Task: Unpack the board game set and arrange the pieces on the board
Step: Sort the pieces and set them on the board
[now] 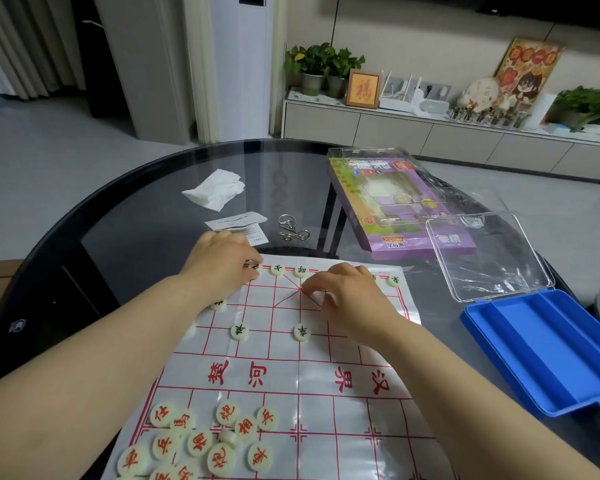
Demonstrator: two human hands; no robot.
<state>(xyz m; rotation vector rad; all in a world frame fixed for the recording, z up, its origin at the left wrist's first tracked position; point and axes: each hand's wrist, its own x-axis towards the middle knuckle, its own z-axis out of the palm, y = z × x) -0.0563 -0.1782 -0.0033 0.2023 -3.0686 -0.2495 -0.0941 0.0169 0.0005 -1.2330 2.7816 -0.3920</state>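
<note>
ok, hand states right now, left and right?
left hand: pinching a black-marked piece at the far row of the board.
right hand: fingers curled down onto the board; cannot tell if it holds anything.

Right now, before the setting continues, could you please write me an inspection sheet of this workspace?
Surface: round glass table, dark rim.
Job's things: paper board; black-lettered pieces placed far side; red-lettered pieces heaped near left; blue case open.
Clutter: tissue, leaflet, wire puzzle, purple toy box.
Hands: left hand and right hand over far rows, fingers bent; grip hidden.
Cables: nothing seen.
Surroundings: sideboard with potted plants, framed picture.
</note>
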